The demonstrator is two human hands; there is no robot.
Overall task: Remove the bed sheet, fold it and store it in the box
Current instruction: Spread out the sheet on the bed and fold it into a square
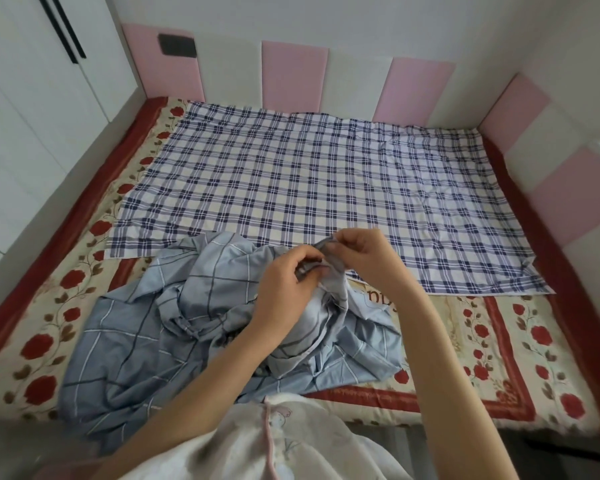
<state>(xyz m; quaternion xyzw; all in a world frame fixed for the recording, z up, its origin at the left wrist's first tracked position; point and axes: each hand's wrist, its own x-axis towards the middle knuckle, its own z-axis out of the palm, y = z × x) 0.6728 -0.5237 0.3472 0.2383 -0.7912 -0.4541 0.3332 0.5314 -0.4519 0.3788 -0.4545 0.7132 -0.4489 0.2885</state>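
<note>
Our left hand (286, 275) and right hand (359, 252) meet near the middle of the view, the right lying toward two o'clock of the left. The bare left forearm (194, 393) rises from seven o'clock, and the bare right forearm (440, 358) from five o'clock. Both hands have curled fingers and pinch one small fold of the blue sheet (135, 341) between them.
</note>
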